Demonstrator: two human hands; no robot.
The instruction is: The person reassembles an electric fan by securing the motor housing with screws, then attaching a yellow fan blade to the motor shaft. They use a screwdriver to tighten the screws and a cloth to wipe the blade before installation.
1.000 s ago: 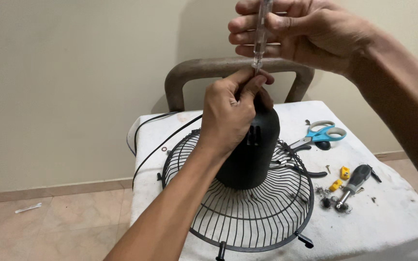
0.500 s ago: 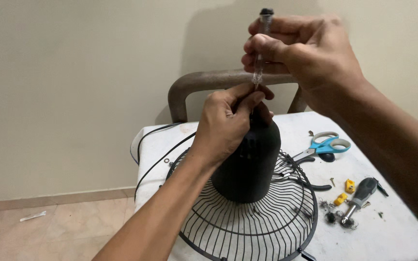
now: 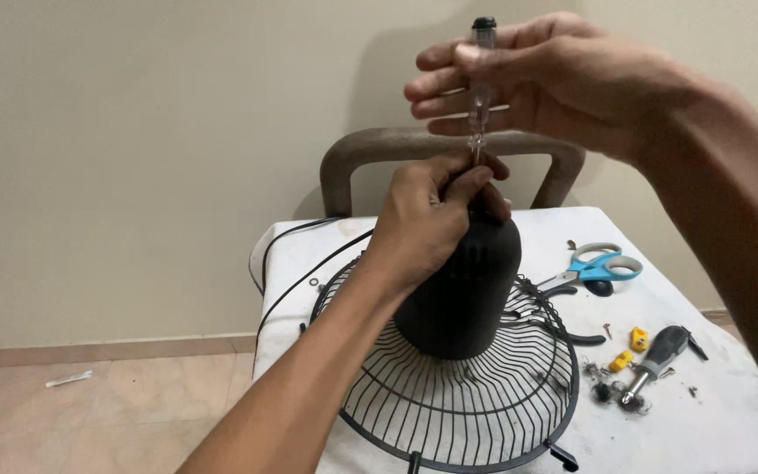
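While the right hand (image 3: 563,83) is pinching a clear-handled screwdriver (image 3: 481,88) upright in a closed grip, the left hand (image 3: 427,224) is wrapping tightly around the top of the black motor housing (image 3: 467,294). This housing is standing inside the wire fan guard (image 3: 458,395) at the counter's (image 3: 730,421) centre. Blue scissors (image 3: 603,266) are lying at three o'clock.

The scene is evenly and softly lit, without glare. A broad, diffuse shadow is cast on the plain beige wall (image 3: 133,132) in the upper middle of the frame. Focus is sharp throughout; slight blur is seen at the right edge.
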